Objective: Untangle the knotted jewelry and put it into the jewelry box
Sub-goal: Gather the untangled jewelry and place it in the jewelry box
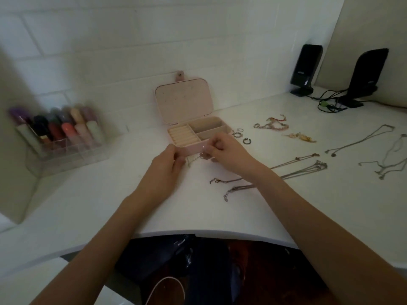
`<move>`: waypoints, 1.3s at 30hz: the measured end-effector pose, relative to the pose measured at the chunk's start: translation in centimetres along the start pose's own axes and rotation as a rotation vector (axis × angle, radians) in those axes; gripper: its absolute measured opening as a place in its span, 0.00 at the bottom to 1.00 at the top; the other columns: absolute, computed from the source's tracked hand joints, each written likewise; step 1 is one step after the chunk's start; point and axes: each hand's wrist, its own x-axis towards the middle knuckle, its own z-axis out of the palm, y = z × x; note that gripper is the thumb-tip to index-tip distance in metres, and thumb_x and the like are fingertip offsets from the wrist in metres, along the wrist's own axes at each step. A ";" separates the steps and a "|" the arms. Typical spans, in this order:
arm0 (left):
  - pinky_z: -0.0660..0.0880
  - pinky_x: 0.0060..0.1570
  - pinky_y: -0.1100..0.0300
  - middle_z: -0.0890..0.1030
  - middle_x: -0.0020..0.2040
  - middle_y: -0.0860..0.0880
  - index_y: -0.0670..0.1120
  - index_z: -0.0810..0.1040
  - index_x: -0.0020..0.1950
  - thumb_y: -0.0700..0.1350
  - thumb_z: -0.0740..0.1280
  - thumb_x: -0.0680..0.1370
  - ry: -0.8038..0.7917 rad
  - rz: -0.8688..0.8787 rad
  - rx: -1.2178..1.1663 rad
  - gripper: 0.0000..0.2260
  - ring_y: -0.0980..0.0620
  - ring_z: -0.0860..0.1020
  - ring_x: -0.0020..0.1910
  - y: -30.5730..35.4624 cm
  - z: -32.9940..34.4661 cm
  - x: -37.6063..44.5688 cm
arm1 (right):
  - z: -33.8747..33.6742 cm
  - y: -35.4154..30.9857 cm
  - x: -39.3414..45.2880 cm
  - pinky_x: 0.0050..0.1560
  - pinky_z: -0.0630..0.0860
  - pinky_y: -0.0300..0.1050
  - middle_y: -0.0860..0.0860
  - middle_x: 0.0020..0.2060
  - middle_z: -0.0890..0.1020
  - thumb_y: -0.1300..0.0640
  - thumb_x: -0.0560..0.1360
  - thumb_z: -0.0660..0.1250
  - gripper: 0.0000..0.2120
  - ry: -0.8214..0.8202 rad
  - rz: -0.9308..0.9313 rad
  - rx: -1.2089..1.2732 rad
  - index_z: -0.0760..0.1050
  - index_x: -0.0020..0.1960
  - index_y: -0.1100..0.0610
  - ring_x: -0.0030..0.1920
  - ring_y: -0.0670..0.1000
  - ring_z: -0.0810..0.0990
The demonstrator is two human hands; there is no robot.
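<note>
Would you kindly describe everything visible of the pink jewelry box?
The pink jewelry box sits open on the white desk, its lid upright against the wall, dotted with small holes, a snap tab on top. Inside are cream ring rolls on the left and beige compartments on the right, seemingly empty. Both hands work just in front of it.

free: table (110,194) left-front | blocked: chains (299,170) right, organizer (63,146) probably left

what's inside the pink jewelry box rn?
The open jewelry box shows cream ring rolls on its left side and two beige compartments that look empty. The right hand covers the front right corner.
</note>
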 end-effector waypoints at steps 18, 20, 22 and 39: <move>0.72 0.28 0.64 0.68 0.30 0.51 0.45 0.66 0.38 0.39 0.55 0.83 -0.059 -0.419 -1.442 0.13 0.58 0.65 0.25 2.0 -2.1 2.0 | -1.8 -0.1 0.1 0.41 0.69 0.43 0.53 0.33 0.69 0.61 0.80 0.61 0.12 -0.232 -0.079 0.010 0.79 0.61 0.57 0.35 0.49 0.69; 0.67 0.25 0.66 0.69 0.31 0.51 0.45 0.68 0.39 0.40 0.56 0.83 -0.094 -0.387 -1.381 0.12 0.58 0.64 0.25 2.5 -2.3 2.0 | -1.7 -0.4 0.0 0.37 0.66 0.35 0.47 0.30 0.70 0.62 0.80 0.61 0.13 -0.261 -0.127 -0.102 0.79 0.62 0.56 0.30 0.43 0.68; 0.63 0.22 0.68 0.71 0.33 0.51 0.45 0.69 0.40 0.41 0.57 0.83 -0.140 -0.336 -1.298 0.11 0.58 0.63 0.25 3.1 -2.4 1.9 | -1.4 -1.2 -0.2 0.38 0.67 0.28 0.43 0.34 0.75 0.58 0.80 0.62 0.13 -0.245 -0.144 -0.153 0.79 0.62 0.57 0.32 0.35 0.72; 0.65 0.26 0.65 0.69 0.29 0.52 0.43 0.81 0.44 0.44 0.65 0.79 -0.258 -0.253 -0.604 0.08 0.56 0.65 0.26 1.3 -4.8 2.3 | -6.6 -3.0 -0.8 0.27 0.67 0.36 0.46 0.26 0.63 0.58 0.78 0.65 0.06 -0.062 0.057 0.509 0.79 0.48 0.58 0.26 0.44 0.62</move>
